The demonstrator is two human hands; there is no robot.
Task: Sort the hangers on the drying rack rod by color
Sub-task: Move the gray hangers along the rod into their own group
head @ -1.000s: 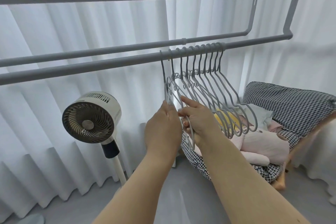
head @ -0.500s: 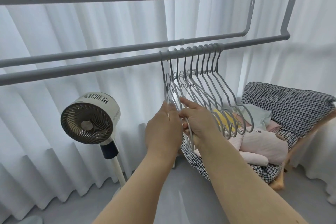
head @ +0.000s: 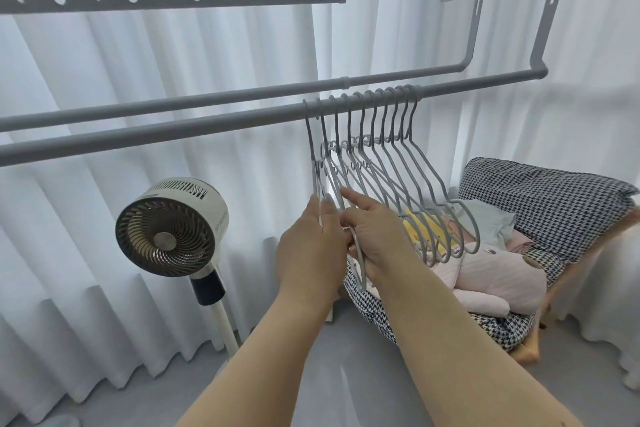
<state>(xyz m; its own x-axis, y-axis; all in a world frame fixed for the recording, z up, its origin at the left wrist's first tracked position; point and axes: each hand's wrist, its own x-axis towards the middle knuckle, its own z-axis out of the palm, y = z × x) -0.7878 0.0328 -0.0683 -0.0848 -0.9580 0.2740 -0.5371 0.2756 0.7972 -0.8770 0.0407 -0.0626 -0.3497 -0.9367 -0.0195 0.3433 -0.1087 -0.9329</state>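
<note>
A row of grey hangers [head: 391, 163] hangs bunched on the near drying rack rod [head: 173, 130]; the left hand [head: 311, 250] grips the leftmost hangers low down, and the right hand [head: 377, 239], touching it, curls round a hanger's lower end with its forefinger pointing up; white curtains [head: 156, 80] behind; a pedestal fan [head: 169, 229] left; a houndstooth chair [head: 554, 198] holding pink cushions right.

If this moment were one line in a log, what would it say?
stage: sorting | left hand: holds leftmost hangers | right hand: grips a grey hanger | rod: grey hangers bunched together
</note>
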